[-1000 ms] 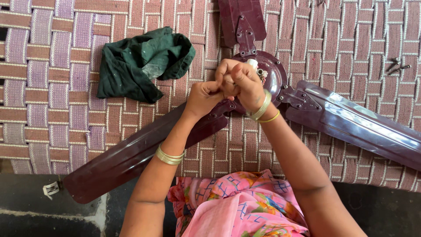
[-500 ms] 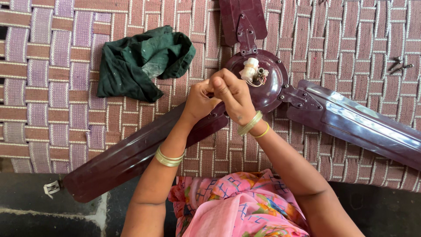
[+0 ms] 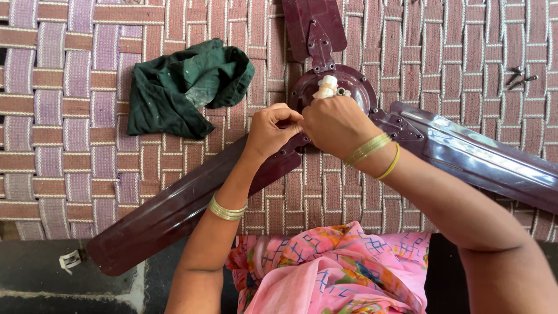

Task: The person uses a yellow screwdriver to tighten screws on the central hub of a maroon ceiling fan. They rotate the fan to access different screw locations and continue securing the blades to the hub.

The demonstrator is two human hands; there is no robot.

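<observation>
Woven pink and mauve webbing (image 3: 70,128) is spread under everything, and a maroon ceiling fan (image 3: 349,87) is laid flat upon it. Both hands are brought together at the near edge of the fan's round hub. The left hand (image 3: 270,131) is curled, fingertips pinched close against the spot where the left blade's bracket (image 3: 285,160) meets the hub; what is pinched there cannot be made out. The right hand (image 3: 336,125) is closed in a loose fist just beside it, knuckles touching the left fingertips, and whatever it has hold of is hidden under the palm. A white fitting (image 3: 326,87) is seen just beyond the right hand, on the hub. The long left blade (image 3: 168,212) is stretched away below the left wrist. A crumpled green cloth (image 3: 183,87) is left lying beyond the left hand, well apart. Loose screws (image 3: 519,77) are scattered far off past the right hand.
</observation>
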